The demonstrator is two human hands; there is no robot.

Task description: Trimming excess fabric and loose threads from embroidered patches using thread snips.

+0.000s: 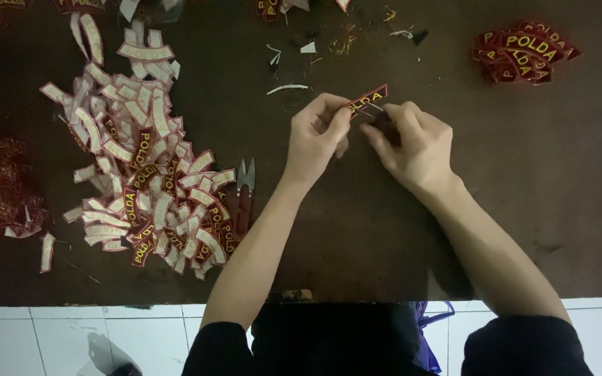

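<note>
Two hands, left & right, on curved patch, mid-table.

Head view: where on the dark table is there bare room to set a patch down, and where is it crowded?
Bare table lies right of the right hand, below the small red stack. Another free strip runs between the left forearm and the right forearm. The left side is crowded: a big patch pile with snips at its edge.
</note>
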